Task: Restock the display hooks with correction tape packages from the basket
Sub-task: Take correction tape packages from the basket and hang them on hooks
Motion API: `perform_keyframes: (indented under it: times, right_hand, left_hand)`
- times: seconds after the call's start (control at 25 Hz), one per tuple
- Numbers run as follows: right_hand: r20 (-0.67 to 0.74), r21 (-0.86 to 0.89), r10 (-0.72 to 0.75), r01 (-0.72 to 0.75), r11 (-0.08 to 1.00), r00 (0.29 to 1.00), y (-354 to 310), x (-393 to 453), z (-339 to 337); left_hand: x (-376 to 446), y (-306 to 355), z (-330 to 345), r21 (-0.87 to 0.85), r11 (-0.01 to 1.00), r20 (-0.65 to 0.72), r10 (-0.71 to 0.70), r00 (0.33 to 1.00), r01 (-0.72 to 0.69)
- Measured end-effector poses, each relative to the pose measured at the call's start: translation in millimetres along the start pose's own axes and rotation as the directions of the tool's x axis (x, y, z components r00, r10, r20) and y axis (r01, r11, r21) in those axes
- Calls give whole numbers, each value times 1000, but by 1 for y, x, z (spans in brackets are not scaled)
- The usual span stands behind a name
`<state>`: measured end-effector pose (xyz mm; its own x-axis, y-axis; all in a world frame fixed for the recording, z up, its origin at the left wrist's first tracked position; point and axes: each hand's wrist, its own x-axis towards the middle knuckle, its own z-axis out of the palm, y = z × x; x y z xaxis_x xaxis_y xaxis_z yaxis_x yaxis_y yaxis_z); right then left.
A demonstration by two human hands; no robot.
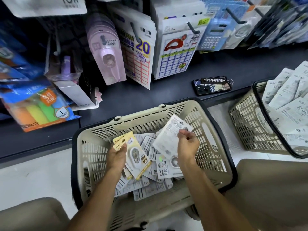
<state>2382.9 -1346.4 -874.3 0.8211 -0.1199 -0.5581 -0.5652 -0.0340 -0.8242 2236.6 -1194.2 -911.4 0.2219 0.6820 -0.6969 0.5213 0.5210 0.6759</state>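
Note:
A beige basket (166, 112) sits on the floor below me with several correction tape packages (150, 187) lying loose in it. My left hand (117, 155) grips a small stack of yellow-edged correction tape packages (135, 152) over the basket. My right hand (187, 146) pinches a white package (168, 137) by its edge, back side towards me, above the pile. Pink correction tape packages (108, 52) hang on a display hook (102, 40) above the dark shelf.
Label sticker packs (140, 52) and calculators (216, 34) hang on neighbouring hooks. A phone (212, 87) with a number tag lies on the dark shelf (166, 87). A second basket (246, 124) full of white packets stands at the right. Colourful sponges (38, 110) hang at the left.

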Motion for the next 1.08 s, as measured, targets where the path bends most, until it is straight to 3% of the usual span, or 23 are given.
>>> perform_keyframes:
  times: [0.04, 0.08, 0.12, 0.16, 0.24, 0.32, 0.36, 0.48, 0.52, 0.6, 0.64, 0.72, 0.8, 0.84, 0.88, 0.96, 1.0, 1.08]
  right_hand:
    - [60, -203, -185, 193, 960, 981, -1, -10, -2]
    - [206, -375, -308, 366, 852, 929, 1, -22, -2]
    - [367, -445, -317, 464, 766, 875, 4, -32, 1]
    - [507, -435, -233, 480, 762, 830, 10, -42, 7]
    - [688, -359, -15, 358, 862, 726, 26, -60, 15]
    - [682, -352, 57, 258, 900, 729, 46, -65, 15]
    - [645, -410, 37, 305, 859, 763, 51, -60, 10]
    - [546, -717, 35, 445, 537, 837, 57, -41, -6]
    - [527, -715, 99, 378, 588, 844, 56, -35, -10]
    - [518, -576, 259, 109, 810, 815, 49, -29, -12]
    - [507, -519, 298, 9, 855, 809, 45, -28, -9]
    - [502, -517, 302, 1, 856, 810, 44, -30, -4]
    - [527, -617, 247, 166, 770, 813, 48, -39, 3]
    - [571, -621, 238, 223, 752, 786, 53, -42, 3]
    - [608, -586, 259, 204, 784, 751, 57, -41, 2]
    - [591, -499, 334, 7, 867, 735, 55, -33, -5]
    - [544, -475, 353, -67, 877, 761, 51, -28, -8]
    - [435, -606, 381, -47, 794, 816, 51, -20, -14]
  left_hand:
    - [0, 0, 2, 2, 1000, -8, -17, 1000, 17]
    - [0, -1, 5, 2, 999, 5, -37, 999, 37]
    - [-1, -2, 8, 32, 999, 31, -43, 999, 42]
    - [-1, -4, 11, 96, 995, 68, -38, 997, 31]
    - [-3, -4, 15, 219, 976, 91, -17, 996, -4]
    - [-6, -3, 17, 230, 973, 104, -25, 994, 0]
    - [-6, -4, 17, 228, 974, 115, -34, 993, 7]
    - [-9, -12, 18, 284, 959, 192, -68, 979, 11]
    - [-10, -13, 18, 296, 955, 204, -92, 975, 28]
    - [-7, -16, 16, 256, 963, 195, -130, 972, 77]
    - [-6, -16, 17, 214, 971, 211, -150, 966, 104]
    - [-10, -13, 19, 152, 978, 341, -185, 921, 140]
    - [-20, -14, 23, 218, 970, 435, -196, 879, 108]
    - [-19, -15, 23, 231, 969, 407, -174, 897, 83]
    - [-14, -17, 22, 232, 970, 354, -153, 923, 72]
    - [-7, -18, 17, 284, 957, 311, -158, 937, 68]
    - [-6, -18, 14, 324, 944, 335, -173, 926, 60]
    - [-13, -19, 14, 324, 945, 346, -168, 923, 51]
